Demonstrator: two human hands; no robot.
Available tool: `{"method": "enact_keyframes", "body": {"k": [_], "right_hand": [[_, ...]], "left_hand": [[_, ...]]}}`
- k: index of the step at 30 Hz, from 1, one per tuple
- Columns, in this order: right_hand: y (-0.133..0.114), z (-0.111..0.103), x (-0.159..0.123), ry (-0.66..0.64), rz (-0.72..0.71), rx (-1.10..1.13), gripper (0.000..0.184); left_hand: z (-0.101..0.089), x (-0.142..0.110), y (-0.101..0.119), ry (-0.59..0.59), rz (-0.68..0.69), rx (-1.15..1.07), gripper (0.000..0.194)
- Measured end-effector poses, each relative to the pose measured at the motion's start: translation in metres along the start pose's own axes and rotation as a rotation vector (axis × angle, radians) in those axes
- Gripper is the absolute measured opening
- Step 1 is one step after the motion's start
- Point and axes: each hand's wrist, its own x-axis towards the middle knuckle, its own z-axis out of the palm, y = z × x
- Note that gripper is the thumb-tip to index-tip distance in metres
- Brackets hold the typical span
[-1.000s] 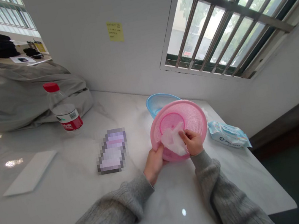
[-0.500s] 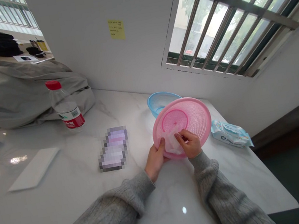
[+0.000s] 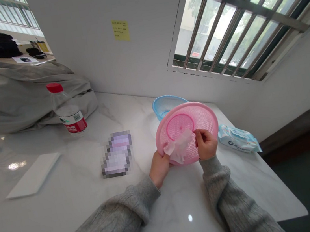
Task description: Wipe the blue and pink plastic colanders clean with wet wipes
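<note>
Indoor workroom, most likely an office rather than a home. White marble-topped table (image 3: 57,225) under a steel-barred window (image 3: 233,18); yellow sticky note (image 3: 120,30) with handwriting on the plain wall; farther off, a desk (image 3: 43,61) with papers and small desk items (image 3: 37,52).

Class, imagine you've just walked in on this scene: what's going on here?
A person is holding a pink plastic mesh basket tilted over a white marble table. Their left hand grips its lower rim, while their right hand pinches a white wipe against the mesh. A blue mesh basket sits just behind it, and a packet of wipes lies to the right.
</note>
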Motion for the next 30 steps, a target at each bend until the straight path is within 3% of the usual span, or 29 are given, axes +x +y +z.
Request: {"method": "enact_keyframes", "body": {"k": [3, 7, 11, 13, 16, 20, 25, 30], "right_hand": [[-0.006, 0.001, -0.004, -0.028, -0.090, 0.007, 0.036], [-0.012, 0.007, -0.011, -0.247, -0.237, -0.129, 0.028], [-0.004, 0.013, -0.016, -0.434, -0.253, -0.372, 0.063], [0.002, 0.014, -0.017, -0.470, -0.236, -0.443, 0.065], [0.006, 0.012, -0.013, -0.426, -0.226, -0.413, 0.046], [0.001, 0.009, -0.008, -0.261, -0.266, -0.361, 0.030], [-0.007, 0.006, -0.007, -0.065, -0.317, -0.375, 0.029], [-0.014, 0.001, -0.005, 0.016, -0.354, -0.433, 0.027]], "left_hand": [[0.001, 0.001, 0.002, 0.050, -0.052, -0.026, 0.027], [0.002, 0.004, 0.003, 0.103, -0.075, -0.057, 0.027], [0.002, 0.004, 0.000, 0.060, -0.040, -0.041, 0.030], [0.002, 0.004, -0.002, 0.054, -0.028, -0.017, 0.030], [0.001, 0.004, -0.003, 0.054, -0.027, -0.035, 0.030], [0.001, 0.005, -0.003, 0.070, -0.047, -0.084, 0.028], [0.002, 0.006, -0.002, 0.121, -0.094, -0.149, 0.018], [0.003, 0.005, 0.000, 0.135, -0.100, -0.145, 0.013]]}}
